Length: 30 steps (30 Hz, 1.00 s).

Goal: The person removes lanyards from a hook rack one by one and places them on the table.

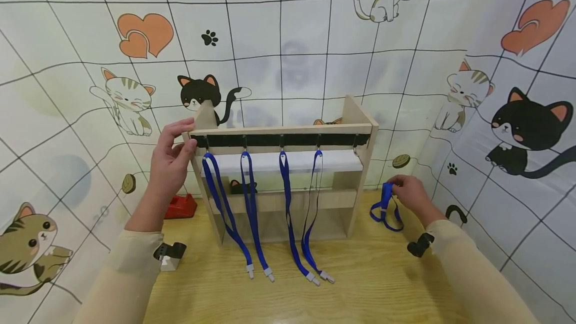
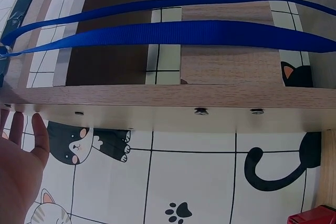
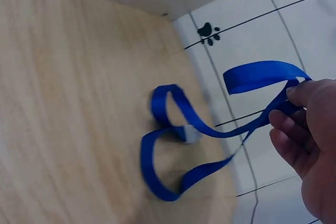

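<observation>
My left hand (image 1: pixel 170 156) holds the upper left corner of a small wooden shelf (image 1: pixel 283 199), thumb near its front edge. In the left wrist view, the fingertips (image 2: pixel 39 124) are at the side panel. Out to the right, my right hand (image 1: pixel 410 191) pinches a blue lanyard (image 1: pixel 386 204) between thumb and fingers. Its strap (image 3: pixel 160 187) loops down over the tabletop, with a pale clip (image 3: pixel 190 134) among the loops. Several more blue lanyards (image 1: pixel 288 204) hang from hooks on the shelf's black strip (image 1: pixel 263 141), silver clips down. The rightmost hook (image 1: pixel 355 148) carries no lanyard.
A red tape dispenser (image 1: pixel 181 207) stands left of the shelf, on the wooden table (image 1: pixel 270 304). A small white object (image 1: pixel 170 263) shows beneath my left wrist. Behind everything is a white gridded wall covering (image 1: pixel 292 24) printed with cats.
</observation>
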Available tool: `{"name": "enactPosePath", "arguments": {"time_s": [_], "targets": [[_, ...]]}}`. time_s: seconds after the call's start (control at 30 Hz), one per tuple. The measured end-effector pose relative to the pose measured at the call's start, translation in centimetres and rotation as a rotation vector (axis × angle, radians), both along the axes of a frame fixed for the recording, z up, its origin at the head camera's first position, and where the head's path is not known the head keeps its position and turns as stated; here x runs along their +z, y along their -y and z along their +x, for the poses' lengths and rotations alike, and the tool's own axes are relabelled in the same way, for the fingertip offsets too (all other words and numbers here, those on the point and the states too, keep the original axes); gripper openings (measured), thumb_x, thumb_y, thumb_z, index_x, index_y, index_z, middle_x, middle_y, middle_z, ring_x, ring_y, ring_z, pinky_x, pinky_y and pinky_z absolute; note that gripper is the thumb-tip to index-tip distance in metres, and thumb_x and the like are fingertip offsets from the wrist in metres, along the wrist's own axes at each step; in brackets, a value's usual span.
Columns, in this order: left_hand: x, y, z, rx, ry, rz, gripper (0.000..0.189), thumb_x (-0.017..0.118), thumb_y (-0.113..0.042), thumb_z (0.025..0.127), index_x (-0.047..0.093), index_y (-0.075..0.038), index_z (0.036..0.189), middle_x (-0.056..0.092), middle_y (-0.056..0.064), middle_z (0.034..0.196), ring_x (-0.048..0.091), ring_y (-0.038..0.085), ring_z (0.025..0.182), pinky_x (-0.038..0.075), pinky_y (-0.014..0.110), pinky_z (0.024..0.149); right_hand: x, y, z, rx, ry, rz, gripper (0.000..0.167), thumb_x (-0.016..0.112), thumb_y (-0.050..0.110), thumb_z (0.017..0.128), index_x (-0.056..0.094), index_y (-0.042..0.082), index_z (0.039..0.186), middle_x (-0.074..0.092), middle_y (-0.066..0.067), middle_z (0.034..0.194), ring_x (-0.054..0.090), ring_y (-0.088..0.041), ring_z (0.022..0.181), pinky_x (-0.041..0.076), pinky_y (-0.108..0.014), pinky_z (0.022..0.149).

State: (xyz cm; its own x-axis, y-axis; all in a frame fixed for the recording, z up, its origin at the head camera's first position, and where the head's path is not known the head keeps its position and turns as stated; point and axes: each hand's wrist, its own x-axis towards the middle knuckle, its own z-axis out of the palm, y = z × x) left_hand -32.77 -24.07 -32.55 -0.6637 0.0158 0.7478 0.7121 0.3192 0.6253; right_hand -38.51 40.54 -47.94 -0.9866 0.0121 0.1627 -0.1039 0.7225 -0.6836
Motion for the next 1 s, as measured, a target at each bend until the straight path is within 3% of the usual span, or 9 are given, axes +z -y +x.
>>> {"name": "enactPosePath", "arguments": {"time_s": [0.2,0.4,0.6,0.87,1.0], "targets": [[0.0,-0.1,0.1,0.002,0.009,0.001,0.036,0.062,-0.007,0.113,0.060,-0.005,0.149,0.056,0.003,0.163,0.052,0.021,0.149,0.053,0.027,0.110,-2.0,-0.2,0.0,0.039,0.062,0.008,0.026,0.057,0.002,0.108,0.074,-0.008,0.125,0.078,-0.015,0.097,0.067,-0.022,0.076,0.054,-0.031,0.061],[0.0,-0.1,0.0,-0.003,0.006,0.005,0.036,0.062,-0.007,0.113,0.060,-0.004,0.148,0.056,0.002,0.163,0.052,0.021,0.147,0.052,0.026,0.109,-3.7,0.0,0.0,0.088,0.031,0.105,0.022,0.063,-0.002,0.105,0.078,-0.006,0.120,0.079,-0.018,0.109,0.072,-0.028,0.094,0.058,-0.039,0.075],[-0.1,-0.1,0.0,-0.003,0.003,0.004,0.035,0.062,-0.007,0.113,0.060,-0.004,0.148,0.056,0.002,0.163,0.052,0.020,0.146,0.052,0.024,0.107,-5.3,0.0,0.1,0.117,-0.033,0.183,0.016,0.068,-0.006,0.101,0.079,-0.005,0.112,0.077,-0.014,0.103,0.071,-0.034,0.097,0.059,-0.053,0.085],[-0.1,-0.1,0.1,-0.010,0.009,0.007,0.034,0.061,-0.009,0.114,0.060,-0.004,0.147,0.056,0.001,0.163,0.052,0.020,0.146,0.053,0.025,0.107,-4.9,0.0,0.9,0.103,-0.001,0.169,0.018,0.068,-0.007,0.101,0.076,-0.009,0.118,0.077,-0.024,0.111,0.072,-0.042,0.105,0.059,-0.060,0.094],[-0.1,-0.2,0.1,-0.008,0.011,0.007,0.034,0.061,-0.008,0.114,0.060,-0.005,0.148,0.056,0.001,0.163,0.052,0.021,0.147,0.053,0.025,0.107,-4.6,-0.1,1.4,0.135,-0.017,0.151,0.020,0.069,-0.009,0.099,0.075,-0.011,0.118,0.076,-0.029,0.115,0.072,-0.044,0.105,0.060,-0.060,0.093]]}}
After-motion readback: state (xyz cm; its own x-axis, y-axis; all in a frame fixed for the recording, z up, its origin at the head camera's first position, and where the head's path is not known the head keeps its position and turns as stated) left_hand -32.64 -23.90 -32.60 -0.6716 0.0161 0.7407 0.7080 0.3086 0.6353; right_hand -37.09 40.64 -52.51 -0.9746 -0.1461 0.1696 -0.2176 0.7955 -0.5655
